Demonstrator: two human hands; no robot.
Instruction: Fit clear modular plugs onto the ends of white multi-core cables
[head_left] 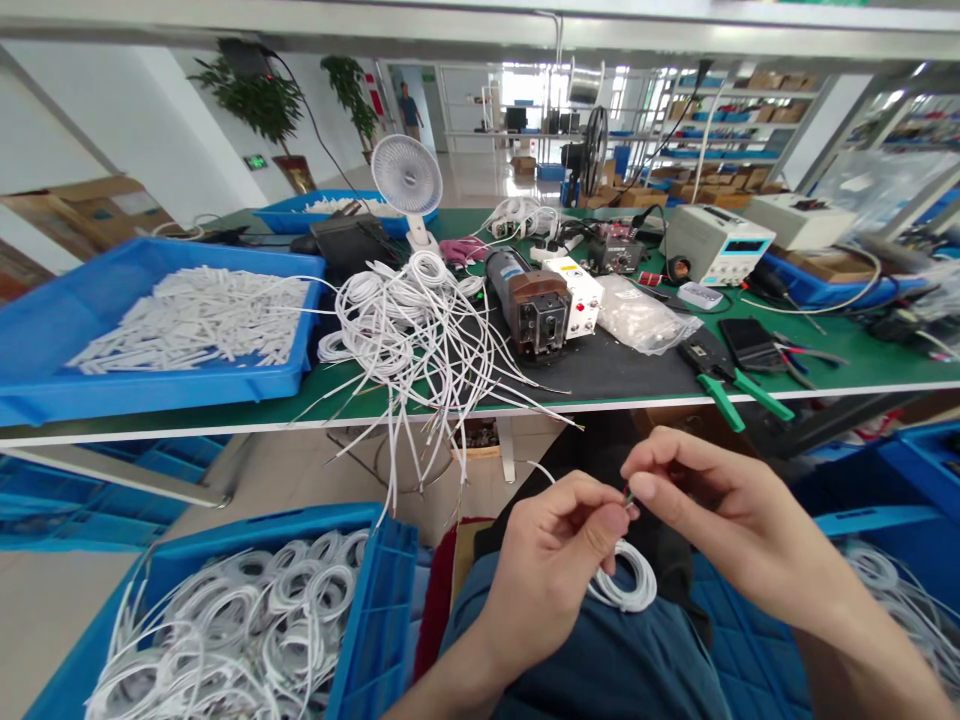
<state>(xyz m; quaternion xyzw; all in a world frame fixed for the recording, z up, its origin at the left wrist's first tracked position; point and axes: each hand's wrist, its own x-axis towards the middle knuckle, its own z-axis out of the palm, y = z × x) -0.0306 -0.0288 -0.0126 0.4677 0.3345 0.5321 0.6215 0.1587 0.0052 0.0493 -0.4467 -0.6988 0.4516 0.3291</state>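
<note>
A coiled white cable [634, 578] hangs over my lap, below my fingers. My left hand [551, 560] pinches it close to one end between thumb and forefinger. At that end, thin coloured wires show between the two hands, some dark and some greenish. My right hand [709, 505] is closed in a pinch on these wire ends, its fingertips nearly touching the left ones. On the bench ahead lies a tangled heap of white cables [420, 330], their stripped ends hanging over the edge. A wire stripper with green handles [724, 385] rests at the bench edge beyond my right hand.
A blue tray [157, 395] of white tubular pieces stands on the bench at left. Blue crates [375, 620] of coiled cables flank me. A motor-like machine [529, 300], a small fan [407, 175], a plastic bag [645, 315], pliers [814, 352] and a power supply [716, 245] occupy the bench.
</note>
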